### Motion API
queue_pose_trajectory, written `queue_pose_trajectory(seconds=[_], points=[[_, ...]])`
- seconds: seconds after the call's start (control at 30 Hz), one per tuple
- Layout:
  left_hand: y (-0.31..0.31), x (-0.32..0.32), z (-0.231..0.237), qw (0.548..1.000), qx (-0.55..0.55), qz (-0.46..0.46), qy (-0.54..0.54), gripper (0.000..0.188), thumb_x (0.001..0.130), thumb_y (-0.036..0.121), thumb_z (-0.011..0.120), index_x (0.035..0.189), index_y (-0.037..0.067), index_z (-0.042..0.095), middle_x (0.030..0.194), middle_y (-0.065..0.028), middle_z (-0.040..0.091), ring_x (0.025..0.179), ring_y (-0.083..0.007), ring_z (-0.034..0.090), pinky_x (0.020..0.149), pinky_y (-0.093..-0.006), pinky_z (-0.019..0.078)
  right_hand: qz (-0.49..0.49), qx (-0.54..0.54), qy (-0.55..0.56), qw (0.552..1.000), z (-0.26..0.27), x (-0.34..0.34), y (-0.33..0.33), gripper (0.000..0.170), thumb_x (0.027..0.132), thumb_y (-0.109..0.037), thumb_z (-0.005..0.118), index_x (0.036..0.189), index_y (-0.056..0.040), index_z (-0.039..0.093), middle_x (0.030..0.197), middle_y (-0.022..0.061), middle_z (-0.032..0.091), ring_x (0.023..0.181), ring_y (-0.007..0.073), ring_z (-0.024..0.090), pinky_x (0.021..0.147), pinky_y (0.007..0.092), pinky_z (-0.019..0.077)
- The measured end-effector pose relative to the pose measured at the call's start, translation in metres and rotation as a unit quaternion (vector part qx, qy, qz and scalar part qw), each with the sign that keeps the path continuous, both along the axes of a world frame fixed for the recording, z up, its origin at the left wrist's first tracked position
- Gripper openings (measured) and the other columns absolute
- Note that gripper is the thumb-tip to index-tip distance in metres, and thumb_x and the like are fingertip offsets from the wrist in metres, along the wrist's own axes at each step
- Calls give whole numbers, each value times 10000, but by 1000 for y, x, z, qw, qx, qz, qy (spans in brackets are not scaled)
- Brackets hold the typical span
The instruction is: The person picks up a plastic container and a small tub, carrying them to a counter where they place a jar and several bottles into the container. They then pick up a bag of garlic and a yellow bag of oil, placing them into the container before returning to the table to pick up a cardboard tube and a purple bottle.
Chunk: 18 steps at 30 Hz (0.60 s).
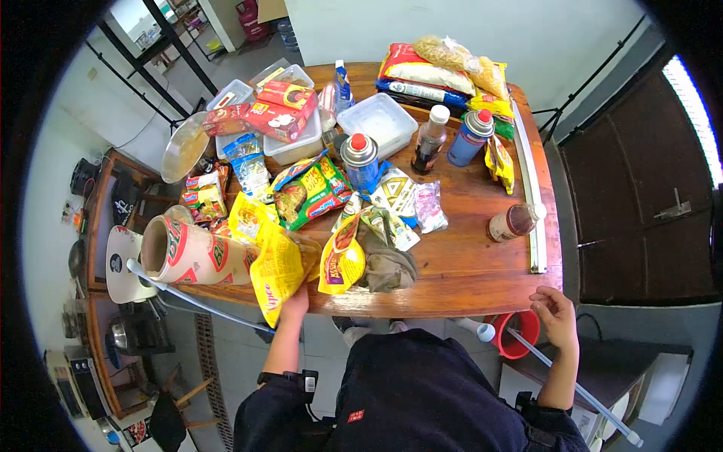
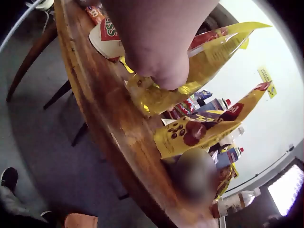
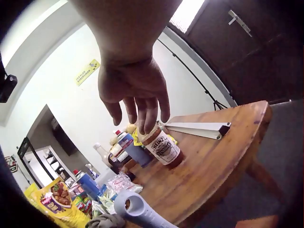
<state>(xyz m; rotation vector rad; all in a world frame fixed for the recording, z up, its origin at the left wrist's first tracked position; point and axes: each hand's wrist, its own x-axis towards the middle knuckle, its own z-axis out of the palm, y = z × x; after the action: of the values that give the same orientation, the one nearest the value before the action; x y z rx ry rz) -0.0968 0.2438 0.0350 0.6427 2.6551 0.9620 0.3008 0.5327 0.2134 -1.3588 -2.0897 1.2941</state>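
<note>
At the table's near edge my left hand [image 1: 295,304] grips a yellow cooking oil pouch [image 1: 273,267]. In the left wrist view its clear part [image 2: 209,61] shows golden contents, and the fingertips are partly hidden. A second yellow pouch [image 1: 343,264] stands just to the right, beside a crumpled grey-brown cloth [image 1: 388,264]. Past the table's near right corner, my right hand [image 1: 556,310] hangs with relaxed fingers and nothing in it. Farther in on the table lies a Heinz sauce bottle [image 1: 516,223], which in the right wrist view appears behind the fingertips [image 3: 148,126].
A large patterned roll or canister [image 1: 196,252] lies at the left edge. Plastic tubs [image 1: 376,124], red boxes [image 1: 282,113], gas canisters [image 1: 360,158] and a dark soda bottle [image 1: 429,143] crowd the back. A white rail [image 1: 529,181] runs along the right side; a red bucket [image 1: 520,335] stands below.
</note>
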Motion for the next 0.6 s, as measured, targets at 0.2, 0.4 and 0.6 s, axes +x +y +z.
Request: queue_pose_trajectory(seconds=[0.2,0.4,0.6], points=[[6,-28,-2,988,140,54,-23,338,780,187,561,1051,-1,487,1085,-164,515,1036,-296,457,886,-355,330,12,6,-11,1000,-19,11,17,247,726,-31,575,967,10,539,748,48,570,666,105,522,620,230,434],[-9,-37,-40,967,240,56,-70,367,731,73,594,1062,-18,465,1110,-133,500,1041,-255,457,889,-339,337,32,-12,-61,998,-20,-13,22,274,720,-98,611,960,13,541,724,44,553,603,93,486,551,234,417],[-24,-43,-31,949,-310,-40,48,348,782,170,522,1048,-45,464,1064,-143,527,1020,-261,468,892,-333,324,60,-27,-21,998,-41,-25,29,246,717,-118,611,907,26,552,636,34,535,568,98,473,532,241,410]])
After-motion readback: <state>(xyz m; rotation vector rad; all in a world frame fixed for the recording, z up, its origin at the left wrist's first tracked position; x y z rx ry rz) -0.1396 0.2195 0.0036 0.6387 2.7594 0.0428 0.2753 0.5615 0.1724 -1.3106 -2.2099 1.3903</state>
